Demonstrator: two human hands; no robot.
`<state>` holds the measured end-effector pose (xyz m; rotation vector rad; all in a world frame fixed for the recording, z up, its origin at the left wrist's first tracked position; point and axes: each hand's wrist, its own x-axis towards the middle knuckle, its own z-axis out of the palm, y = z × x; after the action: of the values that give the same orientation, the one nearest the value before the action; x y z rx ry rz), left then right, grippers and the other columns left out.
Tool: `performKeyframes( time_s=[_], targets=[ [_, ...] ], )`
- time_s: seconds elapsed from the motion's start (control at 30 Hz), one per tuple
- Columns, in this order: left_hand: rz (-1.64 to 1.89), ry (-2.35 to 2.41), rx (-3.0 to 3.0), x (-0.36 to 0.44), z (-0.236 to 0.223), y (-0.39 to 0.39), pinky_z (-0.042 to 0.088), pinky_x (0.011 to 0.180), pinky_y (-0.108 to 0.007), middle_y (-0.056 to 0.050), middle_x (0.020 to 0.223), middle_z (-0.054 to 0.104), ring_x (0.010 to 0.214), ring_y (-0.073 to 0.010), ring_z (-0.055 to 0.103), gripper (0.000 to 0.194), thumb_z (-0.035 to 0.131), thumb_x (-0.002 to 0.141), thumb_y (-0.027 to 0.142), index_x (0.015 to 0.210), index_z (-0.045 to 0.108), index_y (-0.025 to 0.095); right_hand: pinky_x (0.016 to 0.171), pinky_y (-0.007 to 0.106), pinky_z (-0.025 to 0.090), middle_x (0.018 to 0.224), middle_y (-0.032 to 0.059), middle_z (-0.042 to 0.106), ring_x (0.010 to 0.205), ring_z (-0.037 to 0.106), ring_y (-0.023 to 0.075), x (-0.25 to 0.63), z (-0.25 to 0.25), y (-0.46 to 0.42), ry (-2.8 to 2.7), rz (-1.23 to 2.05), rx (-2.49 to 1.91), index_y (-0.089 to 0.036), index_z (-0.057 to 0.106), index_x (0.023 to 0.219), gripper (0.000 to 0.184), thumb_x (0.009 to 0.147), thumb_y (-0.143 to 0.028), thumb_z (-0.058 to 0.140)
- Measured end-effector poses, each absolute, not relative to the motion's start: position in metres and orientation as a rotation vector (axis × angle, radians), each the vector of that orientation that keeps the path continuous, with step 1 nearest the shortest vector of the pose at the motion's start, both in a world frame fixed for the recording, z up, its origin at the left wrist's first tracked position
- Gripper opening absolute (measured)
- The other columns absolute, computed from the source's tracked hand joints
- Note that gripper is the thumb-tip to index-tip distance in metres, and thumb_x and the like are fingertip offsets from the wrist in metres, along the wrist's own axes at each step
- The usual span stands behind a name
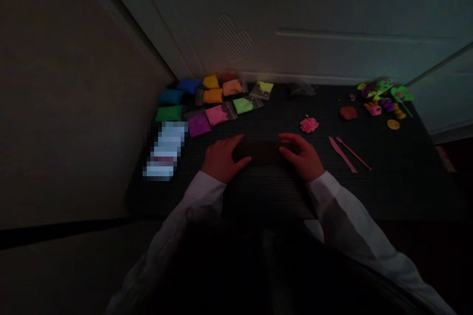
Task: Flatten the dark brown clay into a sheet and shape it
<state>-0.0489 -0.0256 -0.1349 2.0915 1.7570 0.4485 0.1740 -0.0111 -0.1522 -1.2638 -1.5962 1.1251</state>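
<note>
In dim light, my left hand [224, 158] and my right hand [303, 156] sit over the middle of the dark table, thumbs and fingers curved around the two ends of a dark brownish oblong object [263, 152]. It lies crosswise between them; its outline is hard to make out against the dark tabletop, and its ends are covered by my fingers. Right of my right hand lie a pink plastic modelling knife [342, 154] and a thin pink modelling stick [354, 153]. Just beyond that hand is a pink clay flower [309, 124].
Bags of coloured clay, such as green [169, 113] and purple [199, 125], fill the back left. A lit phone [166, 151], its screen blurred, lies at left. At the back right are a reddish lump [348, 112] and small clay models [373, 109]. A white panel [325, 59] stands behind.
</note>
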Motion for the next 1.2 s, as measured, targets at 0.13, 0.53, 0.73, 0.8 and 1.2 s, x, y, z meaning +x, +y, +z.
performKeyframes(
  time_s=[0.13,0.53,0.73,0.8,1.2],
  targets=[
    [0.437,1.775,1.975,-0.064,-0.134,-0.025,0.042,0.081,-0.038,-0.006,0.103,0.059,0.091,-0.0218,0.053,0.070,0.065,0.063,0.036,0.126,0.040,0.019,0.084,0.036,0.047,0.101,0.0049,0.060,0.096,0.057,0.0176,0.175,-0.154,-0.010,-1.593,1.105,-1.250,-0.022,0.052,0.107,0.034,0.075,-0.028,0.056],
    [0.544,1.717,1.898,-0.083,-0.130,-0.034,0.045,0.071,-0.031,-0.001,0.078,0.060,0.075,-0.0165,0.056,0.017,0.058,0.064,0.025,0.081,0.059,0.020,0.079,0.037,0.049,0.098,0.0043,0.062,0.090,0.059,0.0179,0.182,-0.149,-0.011,-1.556,1.232,-1.224,-0.023,0.051,0.108,0.036,0.073,-0.030,0.056],
    [0.792,1.695,1.968,-0.079,-0.136,-0.046,0.046,0.080,-0.029,-0.002,0.088,0.062,0.086,-0.0151,0.058,0.013,0.049,0.071,0.021,0.082,0.056,0.020,0.084,0.038,0.046,0.089,0.0019,0.064,0.087,0.059,0.0161,0.187,-0.146,-0.016,-1.634,1.125,-1.178,-0.023,0.055,0.101,0.028,0.073,-0.024,0.055],
    [0.844,1.664,2.056,-0.080,-0.142,-0.051,0.045,0.085,-0.031,-0.003,0.093,0.062,0.091,-0.0153,0.057,0.015,0.047,0.072,0.017,0.084,0.057,0.019,0.089,0.039,0.042,0.091,0.0021,0.063,0.093,0.058,0.0166,0.188,-0.146,-0.019,-1.734,0.992,-1.177,-0.023,0.058,0.096,0.023,0.074,-0.020,0.053],
    [1.003,1.578,1.648,-0.082,-0.146,-0.070,0.044,0.093,-0.038,-0.007,0.116,0.053,0.111,-0.0184,0.049,0.032,0.045,0.072,0.015,0.102,0.056,0.020,0.082,0.038,0.045,0.098,0.0041,0.060,0.092,0.056,0.0196,0.197,-0.145,-0.032,-2.012,0.746,-1.299,-0.023,0.057,0.102,0.031,0.074,-0.018,0.044]
  ],
)
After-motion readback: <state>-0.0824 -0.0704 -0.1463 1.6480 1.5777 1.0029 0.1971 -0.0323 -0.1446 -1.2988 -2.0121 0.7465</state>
